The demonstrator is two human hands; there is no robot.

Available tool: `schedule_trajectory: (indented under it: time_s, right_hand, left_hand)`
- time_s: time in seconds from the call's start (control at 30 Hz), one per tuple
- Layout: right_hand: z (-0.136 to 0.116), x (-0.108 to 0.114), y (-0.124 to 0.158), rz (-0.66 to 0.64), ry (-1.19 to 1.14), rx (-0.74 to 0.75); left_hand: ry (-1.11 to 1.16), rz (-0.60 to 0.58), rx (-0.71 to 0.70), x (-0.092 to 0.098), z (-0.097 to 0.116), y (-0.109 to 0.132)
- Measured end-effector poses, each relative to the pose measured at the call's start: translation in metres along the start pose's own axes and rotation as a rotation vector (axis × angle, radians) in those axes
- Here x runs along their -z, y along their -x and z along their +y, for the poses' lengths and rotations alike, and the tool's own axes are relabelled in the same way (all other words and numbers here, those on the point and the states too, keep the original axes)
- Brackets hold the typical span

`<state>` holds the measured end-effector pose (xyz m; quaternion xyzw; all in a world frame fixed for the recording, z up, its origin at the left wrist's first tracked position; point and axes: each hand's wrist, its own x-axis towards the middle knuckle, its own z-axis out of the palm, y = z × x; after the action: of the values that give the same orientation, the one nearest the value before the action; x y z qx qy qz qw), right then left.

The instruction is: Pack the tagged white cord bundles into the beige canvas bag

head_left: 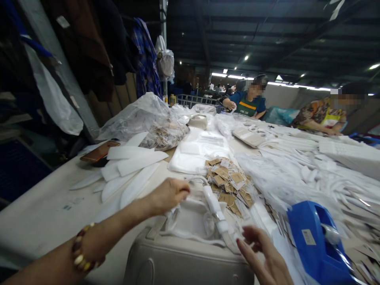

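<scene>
A beige handbag (190,261) stands upright at the table's near edge, right in front of me. Its handle (212,200) is wrapped in white padding and arches above the top, where clear plastic and pale lining show. My left hand (169,194) is closed above the bag's left side, fingers pinched together; whatever they may hold is hidden. Beside the bag's right end, near the foot of the handle, my right hand (265,253) has its fingers apart and holds nothing. Just beyond the bag lies a heap of brown paper hang tags (228,180) with strings.
White curved foam sheets (130,162) and a brown phone-like case (99,152) lie left. A blue tape dispenser (317,241) stands right. Plastic bags (142,114) and white packing pieces (350,158) cover the table further off. Two people work across it.
</scene>
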<state>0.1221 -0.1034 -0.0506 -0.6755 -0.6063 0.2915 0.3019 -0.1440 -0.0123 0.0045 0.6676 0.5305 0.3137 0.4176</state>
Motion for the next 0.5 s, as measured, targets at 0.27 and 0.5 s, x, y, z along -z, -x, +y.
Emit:
schedule_trajectory:
  time_s: [0.27, 0.5]
  right_hand:
    - [-0.038, -0.031, -0.056, -0.340, 0.302, 0.149]
    - [-0.021, -0.033, -0.050, -0.318, 0.068, 0.089]
  left_hand:
    - [-0.109, -0.185, -0.096, -0.091, -0.001, 0.011]
    - [-0.171, -0.069, 0.073, -0.089, -0.010, 0.015]
